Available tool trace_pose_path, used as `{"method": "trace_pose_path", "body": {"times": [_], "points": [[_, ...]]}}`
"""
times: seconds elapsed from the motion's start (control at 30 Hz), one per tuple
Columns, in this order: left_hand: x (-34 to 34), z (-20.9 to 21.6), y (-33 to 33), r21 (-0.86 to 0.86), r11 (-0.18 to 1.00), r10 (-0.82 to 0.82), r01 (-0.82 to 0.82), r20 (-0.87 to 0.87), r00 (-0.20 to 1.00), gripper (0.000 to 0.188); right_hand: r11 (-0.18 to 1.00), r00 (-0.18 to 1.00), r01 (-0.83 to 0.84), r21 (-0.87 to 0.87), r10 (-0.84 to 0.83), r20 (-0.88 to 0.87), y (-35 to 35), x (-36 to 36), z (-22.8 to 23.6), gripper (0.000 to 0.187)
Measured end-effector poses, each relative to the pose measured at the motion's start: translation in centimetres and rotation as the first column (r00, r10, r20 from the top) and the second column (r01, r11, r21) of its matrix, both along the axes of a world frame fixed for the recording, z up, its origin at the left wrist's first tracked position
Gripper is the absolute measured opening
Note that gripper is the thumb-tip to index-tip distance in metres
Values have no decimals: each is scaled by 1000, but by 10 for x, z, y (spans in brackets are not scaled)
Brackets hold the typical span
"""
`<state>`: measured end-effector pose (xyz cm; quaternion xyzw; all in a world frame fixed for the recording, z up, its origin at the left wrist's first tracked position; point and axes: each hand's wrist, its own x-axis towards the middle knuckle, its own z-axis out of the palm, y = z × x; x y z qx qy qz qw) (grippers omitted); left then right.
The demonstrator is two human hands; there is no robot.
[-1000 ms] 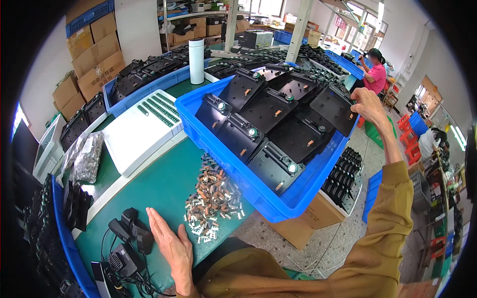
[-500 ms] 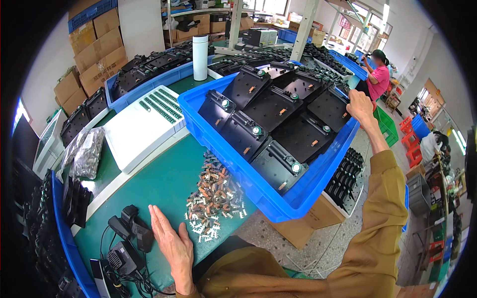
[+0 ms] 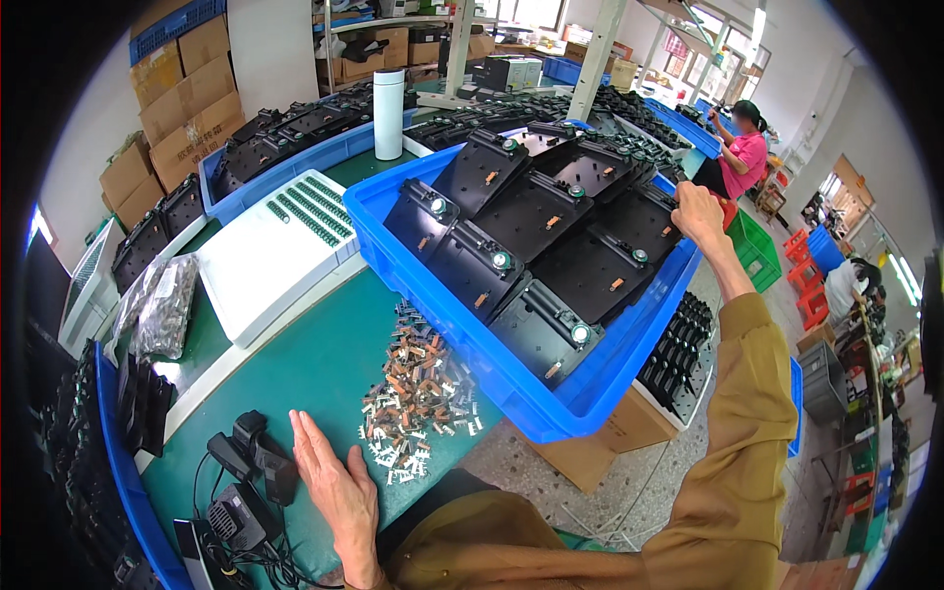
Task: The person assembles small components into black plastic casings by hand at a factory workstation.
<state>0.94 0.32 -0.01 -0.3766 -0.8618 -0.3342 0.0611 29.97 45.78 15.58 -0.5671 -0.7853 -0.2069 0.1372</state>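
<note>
At the far right edge of a blue plastic tray [image 3: 551,418], my right hand [image 3: 700,214] is closed, its fingers pinching the edge of a black panel [image 3: 644,221]. The fingertips are partly hidden. Several similar black panels [image 3: 546,216], each with a round clear lens and a small orange-brown part, overlap inside the tray. My left hand [image 3: 339,492] is open, holding nothing, its fingers stretched out above the green table [image 3: 305,364]. Beside it lies a pile of small brown and white switch-like parts [image 3: 408,379].
Black power adapters with cables [image 3: 246,492] sit left of my left hand. Beyond are a white box with green parts [image 3: 280,256], a white bottle [image 3: 388,113] and a plastic bag [image 3: 165,310]. More panels fill a tray [image 3: 688,339] below right. A person in pink [image 3: 747,157] works farther off.
My right hand has shifted slightly left with the black panel at the tray's right side. My left hand stays open by the pile. The whole view has moved a little.
</note>
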Motion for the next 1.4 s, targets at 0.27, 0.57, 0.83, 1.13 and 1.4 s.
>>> {"method": "trace_pose_path", "body": {"times": [0.27,0.57,0.83,1.13,1.4], "points": [[1,-1,-2,-34,999,9,-9,11,1000,76,995,958,15,94,13,-286,-14,8,18,31],[1,-3,-1,-52,999,-1,-1,-34,999,68,803,500,-575,159,499,-708,-84,-79,73,21],[-6,-4,-5,-105,994,8,-18,-97,995,47,267,428,-897,-351,719,-548,-204,-226,38,19],[-2,-10,-1,-55,998,20,-25,-94,995,47,-4,331,-813,-583,819,-468,-278,-349,-14,32],[1,-9,-3,-33,999,18,-20,-50,999,49,-178,387,-785,-593,607,-694,-295,-459,-68,39]]}}
